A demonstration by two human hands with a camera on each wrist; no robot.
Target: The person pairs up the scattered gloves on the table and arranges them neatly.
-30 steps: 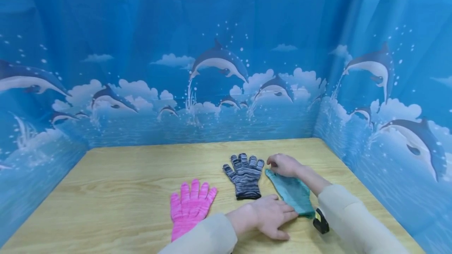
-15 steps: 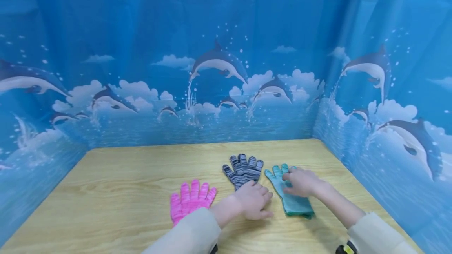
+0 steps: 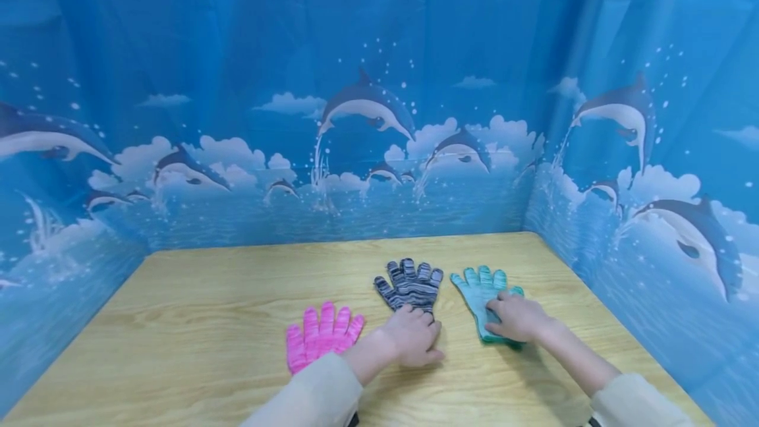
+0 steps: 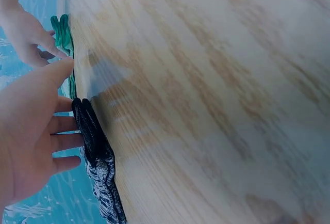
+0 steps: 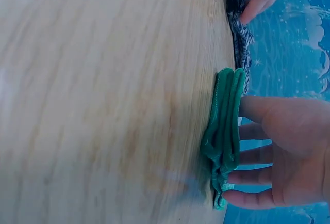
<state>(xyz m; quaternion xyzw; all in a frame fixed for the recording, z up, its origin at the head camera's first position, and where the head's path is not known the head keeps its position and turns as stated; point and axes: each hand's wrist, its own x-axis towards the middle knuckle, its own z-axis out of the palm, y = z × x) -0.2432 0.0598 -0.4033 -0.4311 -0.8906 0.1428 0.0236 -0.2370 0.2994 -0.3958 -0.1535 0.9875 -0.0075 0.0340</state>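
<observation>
Three knitted gloves lie flat on the table. My right hand (image 3: pixel 518 316) rests on the teal-green glove (image 3: pixel 477 294), fingers spread across its palm part. Seen from the right wrist, that glove's dark green cuff (image 5: pixel 223 126) stands in folded layers beside the fairly straight fingers. My left hand (image 3: pixel 409 337) lies over the cuff end of the black-and-white glove (image 3: pixel 413 290), covering that end in the head view. In the left wrist view the extended fingers reach to its black cuff (image 4: pixel 91 131). The pink glove (image 3: pixel 323 337) lies left of them, partly hidden by my left forearm.
The wooden table (image 3: pixel 196 321) runs back to a blue curtain (image 3: pixel 267 51) printed with dolphins, which also encloses the left and right sides. Bare tabletop shows left of the pink glove and in front of the hands.
My right hand has drawn back from the green glove's finger end onto its palm, and the glove now lies spread and slightly farther back. My left hand has moved left to the black-and-white glove's cuff.
</observation>
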